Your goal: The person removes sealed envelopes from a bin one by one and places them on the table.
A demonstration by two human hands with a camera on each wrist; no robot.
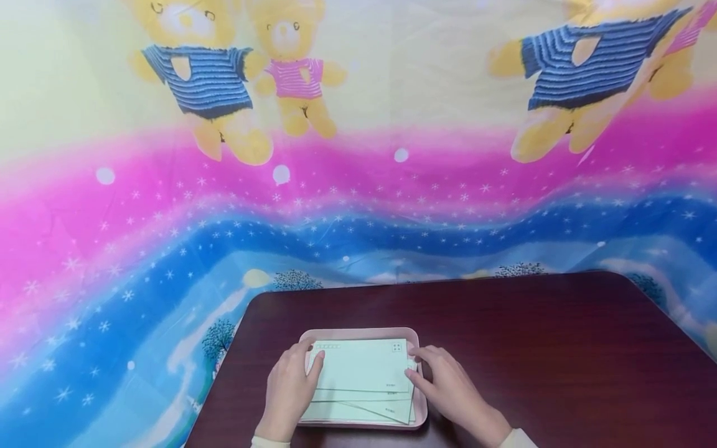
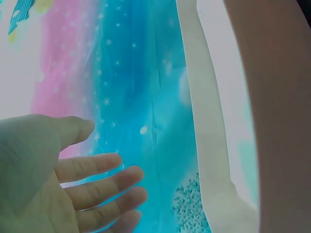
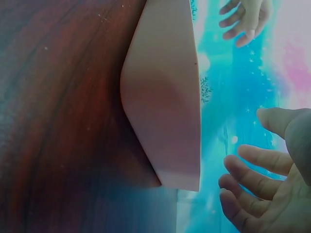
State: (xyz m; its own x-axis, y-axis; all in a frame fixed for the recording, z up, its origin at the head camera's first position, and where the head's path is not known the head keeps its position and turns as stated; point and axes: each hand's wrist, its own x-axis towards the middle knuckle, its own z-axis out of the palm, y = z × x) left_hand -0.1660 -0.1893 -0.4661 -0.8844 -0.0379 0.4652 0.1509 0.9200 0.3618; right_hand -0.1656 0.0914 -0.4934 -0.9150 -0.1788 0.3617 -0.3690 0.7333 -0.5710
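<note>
A shallow pink tray (image 1: 419,410) holds several pale green envelopes (image 1: 361,367), loosely stacked, the lower ones turned askew. My left hand (image 1: 290,382) is over the tray's left side, thumb close to the top envelope's left edge. At the opposite side, my right hand (image 1: 450,382) has its thumb and index finger near the right ends of the envelopes. The left wrist view shows the left hand (image 2: 92,189) with fingers extended and nothing between them. Relaxed, slightly bent fingers of the right hand (image 3: 262,182) appear in the right wrist view, beside the tray wall (image 3: 163,107).
The tray stands near the front edge of a dark reddish-brown table (image 1: 526,348). Behind the table hangs a colourful cloth (image 1: 392,186) printed with teddy bears and snowflakes. Light sleeve cuffs (image 1: 518,439) show at the wrists.
</note>
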